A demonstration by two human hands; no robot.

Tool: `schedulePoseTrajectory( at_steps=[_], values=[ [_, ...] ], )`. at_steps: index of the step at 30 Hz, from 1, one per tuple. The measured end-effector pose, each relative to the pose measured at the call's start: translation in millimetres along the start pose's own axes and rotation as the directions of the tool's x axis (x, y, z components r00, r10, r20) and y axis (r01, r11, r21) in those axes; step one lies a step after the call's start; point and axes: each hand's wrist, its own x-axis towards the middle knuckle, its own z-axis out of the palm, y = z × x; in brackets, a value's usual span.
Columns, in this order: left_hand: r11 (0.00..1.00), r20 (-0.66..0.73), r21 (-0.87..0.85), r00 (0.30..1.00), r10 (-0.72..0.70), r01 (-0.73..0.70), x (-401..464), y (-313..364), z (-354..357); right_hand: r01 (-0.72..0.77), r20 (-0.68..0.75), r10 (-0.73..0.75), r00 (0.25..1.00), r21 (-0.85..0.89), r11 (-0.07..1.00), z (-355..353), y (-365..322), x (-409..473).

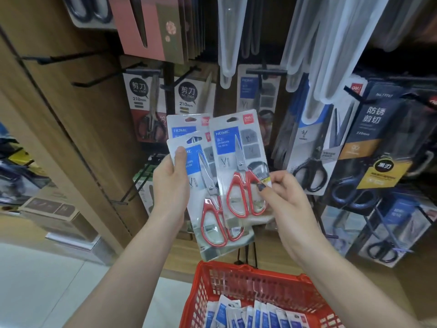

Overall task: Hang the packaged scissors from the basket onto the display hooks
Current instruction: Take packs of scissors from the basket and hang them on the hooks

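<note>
Several packs of red-handled scissors [214, 183] are being held fanned in the left hand [171, 185], thumb curled over the front card. The foremost pack [241, 166] is being pinched at its lower right edge by the right hand [280, 195], fingers closed on it. More packs are lying in the red basket [255, 282], near and below. A matching blue-labelled pack is hanging on the hook [266, 72] just beyond and above, judged the likely target. For a clean hang, one pack is best separated fully, its top slot levelled with the hook tip, then slid rearward while the remaining packs are being kept clear.
</note>
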Motion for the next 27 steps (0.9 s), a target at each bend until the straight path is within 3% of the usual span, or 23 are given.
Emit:
schedulePoseTrajectory(
  at_steps=[5, 13, 27],
  values=[
    [0.997, -0.05, 0.063, 0.997, 0.053, -0.05, -1.9, 6.2, -3.0, 0.095, 0.059, -0.097, 0.994, 0.039, 0.995, -11.0, 6.8, -24.9],
    [0.992, -0.077, 0.096, 0.993, 0.085, -0.077, -2.9, 7.4, -6.8, 0.132, 0.015, -0.137, 0.99, 0.173, 0.976, -5.7, -11.9, -34.8],
    [0.985, -0.133, 0.143, 0.984, 0.121, -0.102, -1.0, 9.6, -18.7, -0.02, -0.188, 0.045, 0.981, 0.13, 0.991, 21.6, -30.2, 22.0]
  ],
)
